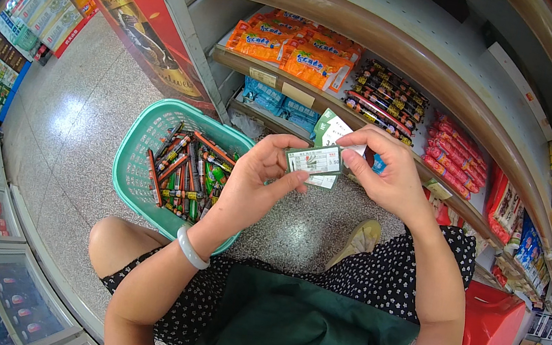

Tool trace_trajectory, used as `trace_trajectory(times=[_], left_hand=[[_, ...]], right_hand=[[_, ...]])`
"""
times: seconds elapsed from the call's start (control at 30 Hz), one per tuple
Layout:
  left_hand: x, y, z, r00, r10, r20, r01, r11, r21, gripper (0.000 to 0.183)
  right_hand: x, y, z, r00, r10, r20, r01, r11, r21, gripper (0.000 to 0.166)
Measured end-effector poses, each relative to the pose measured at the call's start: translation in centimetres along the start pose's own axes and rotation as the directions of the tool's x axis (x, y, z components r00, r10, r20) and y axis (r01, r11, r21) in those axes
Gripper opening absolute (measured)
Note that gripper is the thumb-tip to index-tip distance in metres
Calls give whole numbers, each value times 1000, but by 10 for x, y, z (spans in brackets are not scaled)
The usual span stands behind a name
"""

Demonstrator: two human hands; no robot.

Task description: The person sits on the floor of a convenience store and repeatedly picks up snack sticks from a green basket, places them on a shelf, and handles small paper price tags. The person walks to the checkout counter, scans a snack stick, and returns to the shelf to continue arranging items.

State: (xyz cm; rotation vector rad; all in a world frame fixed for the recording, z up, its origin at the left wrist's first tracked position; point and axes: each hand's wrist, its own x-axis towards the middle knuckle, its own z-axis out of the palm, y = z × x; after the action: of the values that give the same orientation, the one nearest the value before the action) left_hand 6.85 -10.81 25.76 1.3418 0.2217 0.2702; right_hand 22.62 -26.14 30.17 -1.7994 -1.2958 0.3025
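Between the thumb and fingers of my left hand (256, 183) is a green-edged price card (304, 161), with a second white card partly hidden under it. My right hand (392, 170) pinches a small fan of green and white price cards (332, 127), and its fingertips meet the right end of the left hand's card. Below and left of the hands, a teal plastic basket (131, 152) stands on the floor. Many wrapped sausage sticks (183, 170) in dark, orange and green film lie loosely inside it. My left forearm covers part of the basket's right side.
Shelving ahead holds orange snack packets (313, 58), dark wrapped sticks (384, 100), pink wrapped sausages (455, 155) and blue bags (280, 107) lower down. The brown shelf edge (279, 75) carries label strips. A red plastic stool (492, 330) is at right; glass-topped freezers (15, 294) line the left.
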Motion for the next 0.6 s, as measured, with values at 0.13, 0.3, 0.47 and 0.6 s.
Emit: trace_trajectory(times=[0.13, 0.3, 0.47, 0.6], left_hand=[[-1, -1, 5, 1000, -10, 19, 10, 1000, -30, 36], [-1, 0, 3, 999, -41, 30, 42, 998, -38, 36], [-1, 1, 2, 998, -62, 23, 63, 997, -47, 34], [-1, 2, 3, 998, -54, 8, 55, 998, -42, 33]], right_hand=[[0, -2, 1, 999, -49, 18, 49, 999, 10, 11], [0, -1, 4, 987, -162, -16, 161, 986, -49, 10], [0, 0, 4, 984, -177, -27, 175, 983, -53, 9], [0, 1, 5, 989, -142, -40, 140, 989, -42, 10]])
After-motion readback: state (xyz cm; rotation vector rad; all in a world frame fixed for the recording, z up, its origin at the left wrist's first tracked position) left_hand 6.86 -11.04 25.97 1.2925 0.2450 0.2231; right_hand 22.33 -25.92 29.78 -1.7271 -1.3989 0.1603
